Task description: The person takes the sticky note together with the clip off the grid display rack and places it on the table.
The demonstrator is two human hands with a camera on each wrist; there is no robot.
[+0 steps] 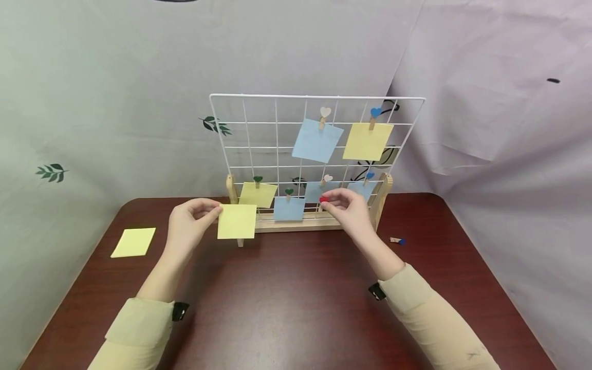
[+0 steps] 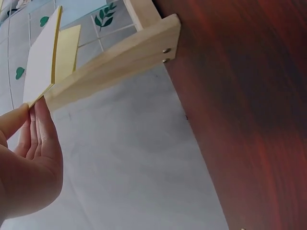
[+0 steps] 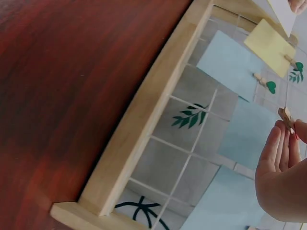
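Observation:
My left hand (image 1: pixel 187 226) pinches a square yellow sticky note (image 1: pixel 237 222) by its left edge, in front of the rack's lower left corner. From the left wrist view, that note (image 2: pixel 43 57) shows a thick yellow edge. Between thumb and fingers of my right hand (image 1: pixel 353 213) is a small wooden clothespin (image 3: pixel 286 116) with a red heart (image 1: pixel 323 200), in front of the lower rows of the white wire grid rack (image 1: pixel 316 96). Green-heart clips hold a yellow note (image 1: pixel 257 195) and a blue note (image 1: pixel 289 209) low on the grid.
Higher up hang a blue note (image 1: pixel 316 141) and a yellow note (image 1: pixel 367 142). Two more blue notes hang low, partly behind my right hand. Another yellow note (image 1: pixel 134 242) lies on the dark red table (image 1: pixel 277 303) at left, and a blue-heart clothespin (image 1: pixel 396 240) at right.

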